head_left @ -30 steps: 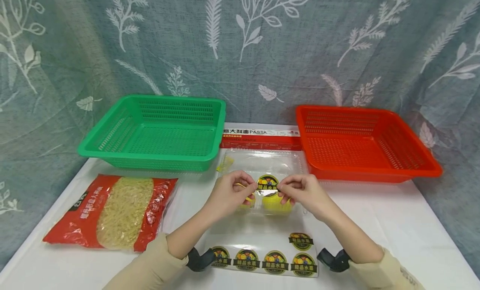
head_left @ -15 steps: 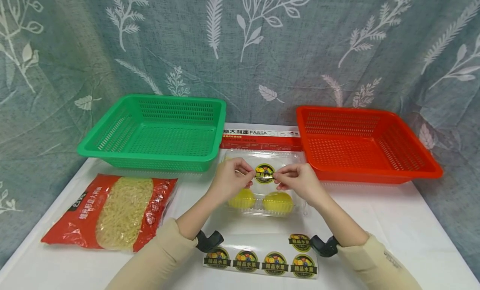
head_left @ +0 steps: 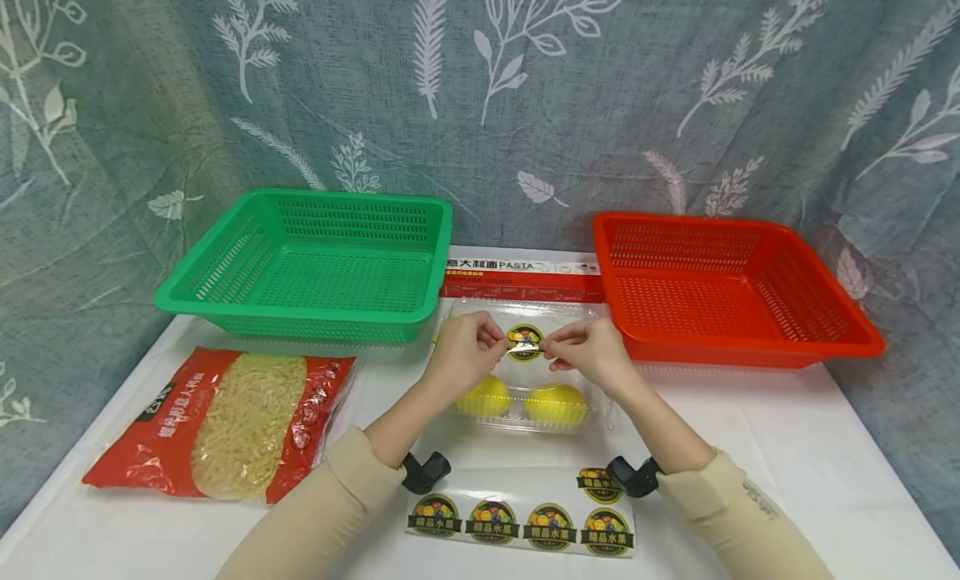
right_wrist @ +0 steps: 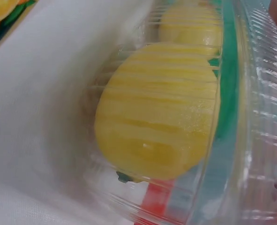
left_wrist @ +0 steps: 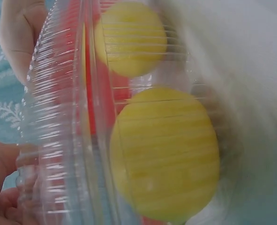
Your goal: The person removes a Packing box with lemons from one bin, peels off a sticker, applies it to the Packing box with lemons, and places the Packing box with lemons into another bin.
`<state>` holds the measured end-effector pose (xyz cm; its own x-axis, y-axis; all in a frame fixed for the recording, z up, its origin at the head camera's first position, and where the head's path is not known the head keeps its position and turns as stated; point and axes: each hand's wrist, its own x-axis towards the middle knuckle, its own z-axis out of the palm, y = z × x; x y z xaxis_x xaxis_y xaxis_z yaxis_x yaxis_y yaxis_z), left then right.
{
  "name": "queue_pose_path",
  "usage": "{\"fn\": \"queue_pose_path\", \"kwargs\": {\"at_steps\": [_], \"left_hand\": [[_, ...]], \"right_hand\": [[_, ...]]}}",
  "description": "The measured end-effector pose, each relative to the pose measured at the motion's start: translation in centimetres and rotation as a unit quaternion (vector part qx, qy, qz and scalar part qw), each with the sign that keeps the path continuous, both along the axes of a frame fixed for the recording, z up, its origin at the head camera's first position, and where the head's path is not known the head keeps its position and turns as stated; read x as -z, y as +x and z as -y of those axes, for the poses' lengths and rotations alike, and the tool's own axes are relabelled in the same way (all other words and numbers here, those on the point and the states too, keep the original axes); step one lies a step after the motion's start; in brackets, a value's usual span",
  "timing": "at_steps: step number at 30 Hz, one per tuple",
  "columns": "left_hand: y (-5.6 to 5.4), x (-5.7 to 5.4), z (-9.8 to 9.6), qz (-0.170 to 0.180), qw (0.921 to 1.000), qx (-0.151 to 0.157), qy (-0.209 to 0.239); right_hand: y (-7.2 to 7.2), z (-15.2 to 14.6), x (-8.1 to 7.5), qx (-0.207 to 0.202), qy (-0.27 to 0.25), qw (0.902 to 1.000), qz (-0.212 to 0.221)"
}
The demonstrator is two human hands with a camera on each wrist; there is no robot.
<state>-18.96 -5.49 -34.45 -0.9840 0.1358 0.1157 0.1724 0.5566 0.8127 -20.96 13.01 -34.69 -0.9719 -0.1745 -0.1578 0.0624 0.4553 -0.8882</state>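
Observation:
A round black-and-gold sticker (head_left: 524, 343) with a fruit picture lies over the lid of a clear plastic clamshell box (head_left: 480, 422). My left hand (head_left: 467, 347) pinches the sticker's left edge with thumb and finger. On the opposite edge, my right hand (head_left: 588, 351) pinches it too. Whether the sticker touches the lid cannot be made out. Inside the box, two yellow fruits (head_left: 555, 405) show at the front; one fruit (left_wrist: 166, 154) fills much of the left wrist view, and a fruit (right_wrist: 157, 112) with a green tip shows in the right wrist view.
A sticker sheet (head_left: 517, 484) lies at the front of the white table (head_left: 750, 413). The green basket (head_left: 300, 317) stands back left, a red basket (head_left: 735, 351) back right. Between them is a red pasta box (head_left: 525, 287). At left lies a red pasta bag (head_left: 247, 430).
Both hands have moved away from me, toward the back of the box, carrying the sticker between them. The yellow fruits at the front are now uncovered. The sticker sheet stays put.

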Motion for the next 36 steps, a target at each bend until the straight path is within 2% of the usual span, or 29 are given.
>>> {"fn": "queue_pose_path", "kwargs": {"at_steps": [8, 24, 36], "left_hand": [[-0.36, 0.22, -0.19, -0.043, 0.9976, -0.003, -0.055], [-0.46, 0.14, -0.54, -0.021, 0.9967, -0.015, -0.076], [-0.55, 0.06, -0.74, -0.021, 0.9944, -0.018, -0.102]], "right_hand": [[-0.3, 0.21, -0.02, 0.008, 0.014, 0.9999, -0.006], [-0.65, 0.33, 0.02, -0.003, 0.023, 0.9997, -0.003], [-0.62, 0.44, -0.12, -0.002, 0.032, 0.9995, 0.0]]}}
